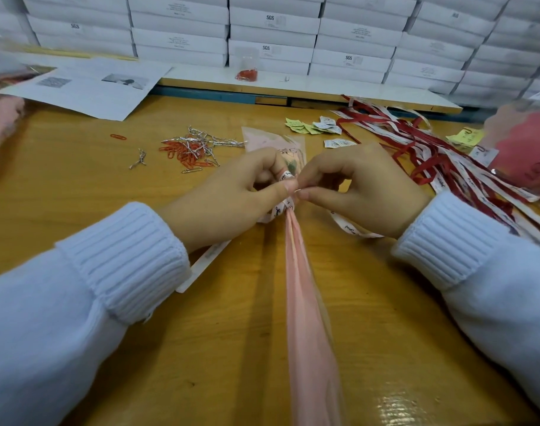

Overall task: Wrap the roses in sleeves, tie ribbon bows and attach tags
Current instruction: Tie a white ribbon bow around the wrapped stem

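Head view, left hand [228, 198]: thumb and forefinger pinch the white printed ribbon [351, 230] at frame centre.
Right hand [364, 189]: fingertips pinch the same ribbon, meeting the left thumb.
Sleeved rose [305, 302]: flat on the table, its gathered neck between both hands. The long axis runs from bottom centre to centre, wide end toward the upper frame.
Table [201, 333]: yellow wood, with paper clips [185, 153] left of centre, tags [314, 126] above the hands and loose ribbons [447, 161] at right.
Room: stacked white boxes [271, 29] across the top.
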